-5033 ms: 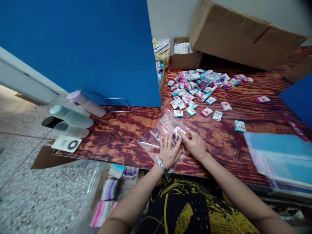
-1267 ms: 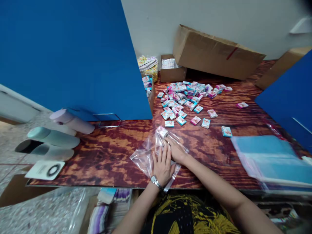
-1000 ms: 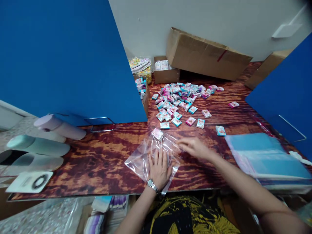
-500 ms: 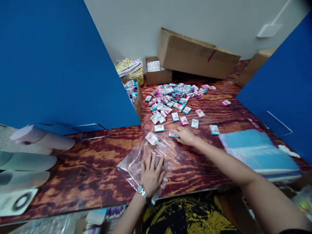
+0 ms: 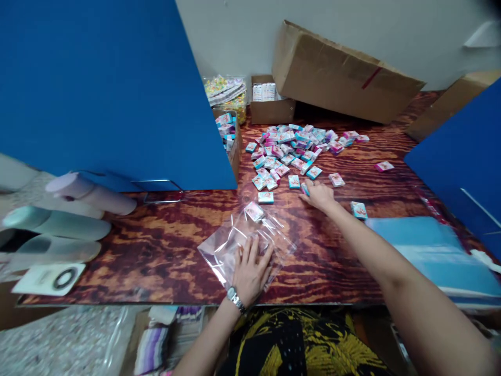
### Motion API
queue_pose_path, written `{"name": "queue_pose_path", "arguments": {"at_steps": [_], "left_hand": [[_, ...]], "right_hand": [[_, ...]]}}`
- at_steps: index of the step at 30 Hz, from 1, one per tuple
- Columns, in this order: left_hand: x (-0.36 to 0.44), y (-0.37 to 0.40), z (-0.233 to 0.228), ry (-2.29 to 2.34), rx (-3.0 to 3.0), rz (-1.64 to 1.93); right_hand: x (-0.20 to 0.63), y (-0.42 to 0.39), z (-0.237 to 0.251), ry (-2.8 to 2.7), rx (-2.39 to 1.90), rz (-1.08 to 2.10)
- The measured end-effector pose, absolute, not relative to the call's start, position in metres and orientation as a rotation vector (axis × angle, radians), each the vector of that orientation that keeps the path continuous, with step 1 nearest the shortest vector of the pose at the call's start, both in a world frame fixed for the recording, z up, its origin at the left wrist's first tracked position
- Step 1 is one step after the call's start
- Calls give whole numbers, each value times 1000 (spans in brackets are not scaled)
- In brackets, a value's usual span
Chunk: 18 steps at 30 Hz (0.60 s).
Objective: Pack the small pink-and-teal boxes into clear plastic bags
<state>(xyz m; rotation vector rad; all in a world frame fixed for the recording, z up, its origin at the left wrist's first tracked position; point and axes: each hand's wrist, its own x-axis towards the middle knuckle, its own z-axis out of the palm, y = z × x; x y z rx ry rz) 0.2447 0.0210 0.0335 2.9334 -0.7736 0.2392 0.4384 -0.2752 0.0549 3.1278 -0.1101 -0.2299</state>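
Note:
My left hand lies flat with fingers spread on clear plastic bags on the table. At the far edge of the bags sits a small printed box, white and pink. My right hand reaches forward, its fingertips closed on a small teal-edged box low over the tabletop. Whether a second box is under those fingers is hidden. Beyond it spreads a loose pile of similar pink and teal boxes. A teal box lies right of my right forearm.
Blue panels stand at left and right. Cardboard boxes are at the back by the wall. Bottles lie at the left edge of the patterned table. Blue-and-white flat packs lie at the right.
My right hand has moved forward and right from near the bags towards the pile's front boxes. My left hand stays on the bags. The view has shifted.

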Motion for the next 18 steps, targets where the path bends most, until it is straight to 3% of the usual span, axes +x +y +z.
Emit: {"name": "queue_pose_path", "arguments": {"at_steps": [10,18], "left_hand": [[225,36,32,-753,2894,353],[219,42,24,-812,2919,415]], "right_hand": [[377,-271,55,602,3072,-308],[347,-275,50,713,3220,-294]]}}
